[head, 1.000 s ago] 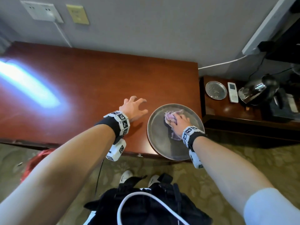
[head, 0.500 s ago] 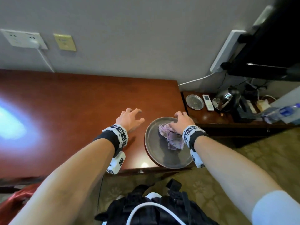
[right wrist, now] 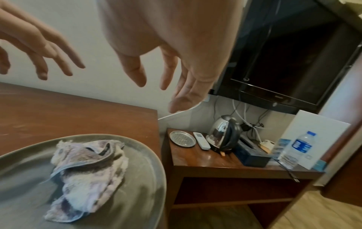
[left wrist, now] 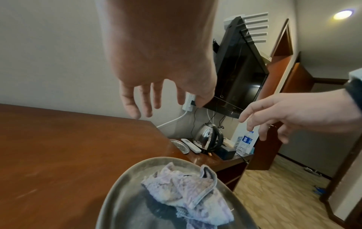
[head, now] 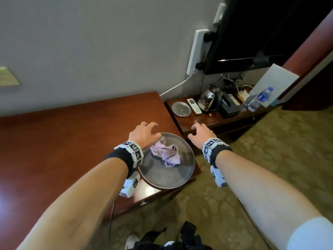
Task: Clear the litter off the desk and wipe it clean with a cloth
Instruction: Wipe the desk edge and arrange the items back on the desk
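While the cloth (head: 166,153) lies crumpled on the tray (head: 162,179), left hand (head: 143,134) and right hand (head: 201,135) hover, each grip spread and holding nothing.

No lettering can be made out anywhere. The bottle (right wrist: 295,151) has a blue label with pale marks too blurred to read. The wristbands (head: 134,150) carry black-and-white square code patterns, not text. The remote (right wrist: 201,140) shows a small screen, its content too small to tell.
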`<state>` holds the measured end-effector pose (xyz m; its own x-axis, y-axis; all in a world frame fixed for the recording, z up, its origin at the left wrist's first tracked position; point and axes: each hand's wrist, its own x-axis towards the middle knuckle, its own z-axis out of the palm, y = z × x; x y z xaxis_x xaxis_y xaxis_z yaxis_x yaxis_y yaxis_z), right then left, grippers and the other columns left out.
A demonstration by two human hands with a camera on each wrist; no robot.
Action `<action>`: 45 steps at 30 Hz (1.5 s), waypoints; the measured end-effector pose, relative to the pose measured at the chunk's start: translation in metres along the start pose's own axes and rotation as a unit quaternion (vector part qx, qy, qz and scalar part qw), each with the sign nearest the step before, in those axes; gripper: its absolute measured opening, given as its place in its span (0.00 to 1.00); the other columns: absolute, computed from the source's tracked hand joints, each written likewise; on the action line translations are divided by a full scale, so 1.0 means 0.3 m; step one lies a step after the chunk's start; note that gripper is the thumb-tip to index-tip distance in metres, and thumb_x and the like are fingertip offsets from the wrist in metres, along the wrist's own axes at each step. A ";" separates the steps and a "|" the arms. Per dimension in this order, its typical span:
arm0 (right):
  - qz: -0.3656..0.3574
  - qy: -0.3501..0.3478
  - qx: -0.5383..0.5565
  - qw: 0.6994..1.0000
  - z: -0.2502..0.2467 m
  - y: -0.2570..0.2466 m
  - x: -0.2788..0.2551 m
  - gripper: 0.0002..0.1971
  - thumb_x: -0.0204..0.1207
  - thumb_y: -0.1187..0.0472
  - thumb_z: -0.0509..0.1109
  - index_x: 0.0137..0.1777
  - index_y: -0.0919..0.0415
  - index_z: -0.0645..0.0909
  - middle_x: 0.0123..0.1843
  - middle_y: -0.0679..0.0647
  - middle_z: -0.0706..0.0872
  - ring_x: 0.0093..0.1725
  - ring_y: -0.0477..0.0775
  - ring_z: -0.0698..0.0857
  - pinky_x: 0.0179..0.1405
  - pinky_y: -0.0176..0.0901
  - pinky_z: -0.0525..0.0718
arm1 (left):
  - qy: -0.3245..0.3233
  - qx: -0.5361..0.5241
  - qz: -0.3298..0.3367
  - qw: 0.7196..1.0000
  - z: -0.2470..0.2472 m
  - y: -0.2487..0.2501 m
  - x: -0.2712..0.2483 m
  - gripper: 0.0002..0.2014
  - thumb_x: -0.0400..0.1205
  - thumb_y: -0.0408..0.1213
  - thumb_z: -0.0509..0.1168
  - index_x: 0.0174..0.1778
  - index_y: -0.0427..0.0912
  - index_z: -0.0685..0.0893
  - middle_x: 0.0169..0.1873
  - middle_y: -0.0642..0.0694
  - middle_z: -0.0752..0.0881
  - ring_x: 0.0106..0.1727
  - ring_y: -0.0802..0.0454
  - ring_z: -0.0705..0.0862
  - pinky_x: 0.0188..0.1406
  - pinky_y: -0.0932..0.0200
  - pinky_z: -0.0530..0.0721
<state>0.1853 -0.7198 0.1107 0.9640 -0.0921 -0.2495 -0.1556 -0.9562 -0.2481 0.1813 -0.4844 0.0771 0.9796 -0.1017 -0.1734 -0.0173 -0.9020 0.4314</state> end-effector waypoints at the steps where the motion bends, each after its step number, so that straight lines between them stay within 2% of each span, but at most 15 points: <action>1: 0.005 0.001 0.005 1.000 -0.020 0.024 0.005 0.20 0.80 0.49 0.65 0.70 0.49 0.72 0.72 0.51 0.72 0.65 0.60 0.79 0.63 0.54 0.80 | 0.000 0.003 0.005 1.000 0.002 0.026 0.015 0.25 0.83 0.62 0.57 0.76 0.62 0.71 0.74 0.44 0.73 0.66 0.44 0.80 0.62 0.42 0.83; 9: 0.005 0.032 0.020 0.999 -0.195 0.255 0.084 0.19 0.80 0.49 0.65 0.70 0.49 0.72 0.71 0.51 0.73 0.66 0.60 0.79 0.62 0.52 0.80 | 0.033 0.015 0.022 0.999 0.013 0.304 0.132 0.24 0.83 0.59 0.57 0.76 0.61 0.71 0.74 0.43 0.73 0.69 0.43 0.78 0.62 0.44 0.79; 13: -0.012 0.039 0.026 0.999 -0.280 0.429 0.138 0.20 0.80 0.48 0.65 0.70 0.49 0.73 0.70 0.52 0.74 0.65 0.61 0.79 0.63 0.52 0.79 | 0.046 0.026 -0.007 0.999 0.039 0.457 0.201 0.26 0.84 0.59 0.58 0.78 0.59 0.70 0.76 0.42 0.72 0.70 0.40 0.77 0.63 0.42 0.78; 19: -0.018 0.008 0.033 0.999 -0.360 0.680 0.214 0.21 0.80 0.48 0.64 0.73 0.49 0.71 0.72 0.52 0.72 0.65 0.60 0.79 0.62 0.53 0.79 | 0.060 0.014 -0.037 0.997 0.101 0.684 0.277 0.27 0.83 0.60 0.59 0.78 0.59 0.71 0.75 0.41 0.73 0.70 0.38 0.78 0.64 0.43 0.78; 25: -0.015 0.001 0.062 0.998 -0.388 0.840 0.294 0.22 0.80 0.48 0.65 0.73 0.49 0.71 0.72 0.52 0.73 0.66 0.60 0.78 0.64 0.54 0.79 | 0.051 0.015 -0.040 0.998 0.159 0.839 0.355 0.26 0.82 0.59 0.59 0.77 0.60 0.72 0.74 0.41 0.74 0.68 0.39 0.79 0.64 0.45 0.79; 32: 0.002 -0.013 0.056 0.998 -0.397 0.934 0.465 0.22 0.80 0.47 0.64 0.73 0.49 0.70 0.73 0.52 0.72 0.65 0.60 0.79 0.63 0.53 0.78 | 0.033 -0.002 -0.024 0.999 0.235 0.948 0.555 0.25 0.81 0.59 0.60 0.75 0.62 0.73 0.77 0.43 0.73 0.73 0.39 0.76 0.71 0.39 0.77; 34: 0.005 -0.014 0.055 0.998 -0.401 0.953 0.536 0.22 0.81 0.47 0.65 0.73 0.49 0.71 0.73 0.52 0.73 0.65 0.60 0.79 0.62 0.52 0.79 | 0.035 -0.005 -0.020 0.999 0.262 0.959 0.632 0.24 0.82 0.58 0.59 0.75 0.60 0.74 0.77 0.44 0.74 0.75 0.41 0.75 0.73 0.41 0.75; 37: 0.011 -0.025 0.054 0.998 -0.402 0.980 0.659 0.21 0.81 0.48 0.65 0.72 0.49 0.71 0.72 0.52 0.73 0.65 0.60 0.80 0.62 0.52 0.79 | 0.031 -0.010 -0.023 0.999 0.303 0.952 0.750 0.24 0.84 0.58 0.58 0.76 0.59 0.73 0.76 0.42 0.75 0.74 0.40 0.76 0.69 0.44 0.75; 43: 0.033 -0.055 0.047 0.997 -0.388 1.034 0.881 0.20 0.81 0.49 0.67 0.71 0.51 0.73 0.72 0.53 0.73 0.66 0.60 0.79 0.64 0.53 0.79 | 0.003 -0.023 -0.046 0.999 0.363 0.908 0.938 0.24 0.82 0.60 0.57 0.74 0.59 0.75 0.75 0.41 0.77 0.73 0.40 0.76 0.72 0.41 0.75; 45: 0.032 -0.060 0.051 0.996 -0.386 1.048 0.942 0.20 0.81 0.49 0.67 0.71 0.51 0.73 0.72 0.54 0.73 0.65 0.61 0.79 0.64 0.53 0.79 | -0.008 -0.021 -0.050 0.998 0.372 0.920 0.983 0.24 0.81 0.60 0.58 0.73 0.59 0.76 0.73 0.41 0.79 0.71 0.40 0.78 0.70 0.41 0.77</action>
<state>0.4338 -1.0787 0.0705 0.9194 -0.1119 -0.3771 -0.2430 -0.9155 -0.3208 0.4430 -0.8102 0.0461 0.9728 -0.0183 -0.2308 0.0895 -0.8896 0.4479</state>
